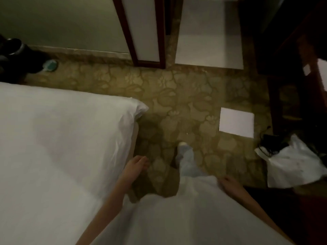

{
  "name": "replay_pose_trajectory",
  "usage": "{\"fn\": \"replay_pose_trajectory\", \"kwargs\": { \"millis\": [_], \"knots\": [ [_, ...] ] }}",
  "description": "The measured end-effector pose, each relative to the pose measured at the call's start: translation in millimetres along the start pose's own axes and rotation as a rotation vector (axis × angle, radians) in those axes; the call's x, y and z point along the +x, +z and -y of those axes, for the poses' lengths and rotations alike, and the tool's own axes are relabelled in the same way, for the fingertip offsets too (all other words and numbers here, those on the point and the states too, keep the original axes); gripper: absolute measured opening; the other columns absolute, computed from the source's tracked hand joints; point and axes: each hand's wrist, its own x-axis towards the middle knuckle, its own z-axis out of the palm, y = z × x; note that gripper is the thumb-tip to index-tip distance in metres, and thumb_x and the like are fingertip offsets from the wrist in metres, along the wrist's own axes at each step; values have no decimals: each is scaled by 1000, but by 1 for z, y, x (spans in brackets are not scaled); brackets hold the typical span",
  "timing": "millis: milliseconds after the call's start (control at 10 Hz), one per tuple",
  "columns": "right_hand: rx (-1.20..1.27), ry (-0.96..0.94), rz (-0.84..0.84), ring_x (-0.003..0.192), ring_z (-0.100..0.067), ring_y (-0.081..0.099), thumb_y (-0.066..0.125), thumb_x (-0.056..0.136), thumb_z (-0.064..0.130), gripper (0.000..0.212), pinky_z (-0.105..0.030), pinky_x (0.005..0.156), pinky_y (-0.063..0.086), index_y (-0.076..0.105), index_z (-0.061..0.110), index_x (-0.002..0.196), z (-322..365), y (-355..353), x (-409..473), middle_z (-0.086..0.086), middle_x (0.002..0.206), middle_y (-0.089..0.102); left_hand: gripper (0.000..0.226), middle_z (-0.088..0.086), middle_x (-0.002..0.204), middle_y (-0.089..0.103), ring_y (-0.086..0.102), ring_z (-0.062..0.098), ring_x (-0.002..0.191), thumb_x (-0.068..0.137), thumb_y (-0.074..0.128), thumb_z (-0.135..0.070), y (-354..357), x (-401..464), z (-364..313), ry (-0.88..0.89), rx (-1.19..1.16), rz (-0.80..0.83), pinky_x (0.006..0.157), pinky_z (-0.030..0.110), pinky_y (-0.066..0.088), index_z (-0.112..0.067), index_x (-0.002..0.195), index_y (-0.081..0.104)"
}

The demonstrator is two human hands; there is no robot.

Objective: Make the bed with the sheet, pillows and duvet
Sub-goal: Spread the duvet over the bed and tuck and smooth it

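Both hands, left hand (136, 165) and right hand (229, 183), hang relaxed and empty (walking); next, smooth the sheet (62, 129) at the bed's far corner.

smooth cloth sheet (58, 138), patterned carpet (177, 96)

White sheet (58, 138) on the bed; olive-gold carpet (177, 96) with a paler floral pattern — a white sheet of paper (236, 122) lies on it; dark red-brown door frame (129, 32).

Open carpet (185, 96) lies past the bed (62, 138) corner; a white sheet of paper (236, 122) and a plastic bag (293, 167) clutter the right.
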Motion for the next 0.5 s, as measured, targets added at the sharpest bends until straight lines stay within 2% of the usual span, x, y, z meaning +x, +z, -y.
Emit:
{"fn": "replay_pose_trajectory", "kwargs": {
  "millis": [100, 200, 300, 400, 500],
  "knots": [
    [53, -176, 6, 83, -17, 49, 42, 100, 15, 7, -24, 63, 41, 50, 15, 101, 132, -43, 30, -6, 99, 52, 22, 6, 76, 59, 56, 22, 74, 100, 44, -15, -12, 23, -50, -50, -79, -119, 60, 17, 44, -8, 86, 59],
    [-127, -253, 88, 89, -19, 52, 44, 98, 18, 15, -26, 73, 37, 58, 16, 100, 215, -60, 85, -9, 103, 58, 22, 13, 87, 65, 60, 27, 85, 92, 54, -31, -24, 34, -83, -100, -107, -191, 80, 35, 48, -16, 76, 59],
    [-185, -339, 161, 100, -26, 58, 45, 97, 20, 20, -32, 86, 45, 63, 14, 106, 305, -66, 122, -10, 108, 62, 25, 12, 89, 67, 62, 30, 88, 83, 54, -40, -32, 49, -98, -167, -148, -248, 85, 42, 48, -17, 78, 63],
    [-262, -403, 251, 103, -34, 60, 47, 96, 21, 20, -44, 95, 46, 65, 11, 92, 377, -65, 161, -19, 108, 66, 25, 4, 83, 67, 62, 27, 85, 97, 49, -23, -35, 70, -114, -233, -181, -284, 83, 36, 46, -16, 79, 64],
    [-345, -421, 332, 103, -32, 60, 45, 98, 21, 22, -43, 96, 45, 63, 10, 96, 442, -63, 195, -18, 106, 65, 21, 6, 87, 69, 63, 25, 87, 96, 51, -26, -44, 108, -132, -296, -232, -292, 87, 35, 48, -15, 83, 65]
  ]
}}
